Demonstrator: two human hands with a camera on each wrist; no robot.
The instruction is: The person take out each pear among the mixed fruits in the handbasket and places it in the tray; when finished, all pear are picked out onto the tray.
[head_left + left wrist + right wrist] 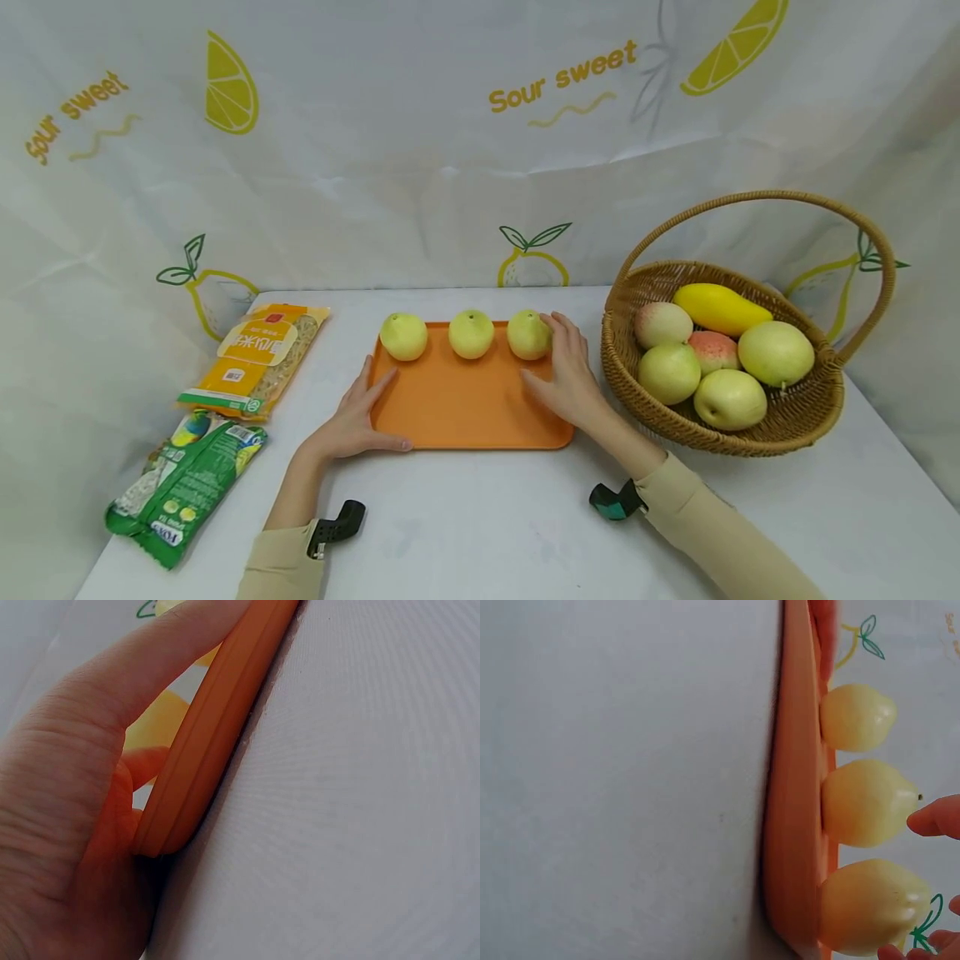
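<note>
Three pale yellow-green pears (471, 335) stand in a row along the far edge of an orange tray (465, 408). My left hand (352, 421) rests at the tray's near left corner, thumb along the front rim and fingers spread at the left side. The left wrist view shows that thumb (165, 649) lying on the tray's rim. At the right end of the row, my right hand (573, 379) has its fingertips right beside the rightmost pear (527, 335). Its thumb (939, 817) stands apart from the pears in the right wrist view.
A wicker basket (611, 354) with a tall handle stands at the right, holding several fruits, among them a yellow mango-like one (720, 308) and pinkish peaches (714, 350). At the left lie an orange grain bag (255, 358) and a green bag (187, 483). A printed cloth (420, 225) hangs behind.
</note>
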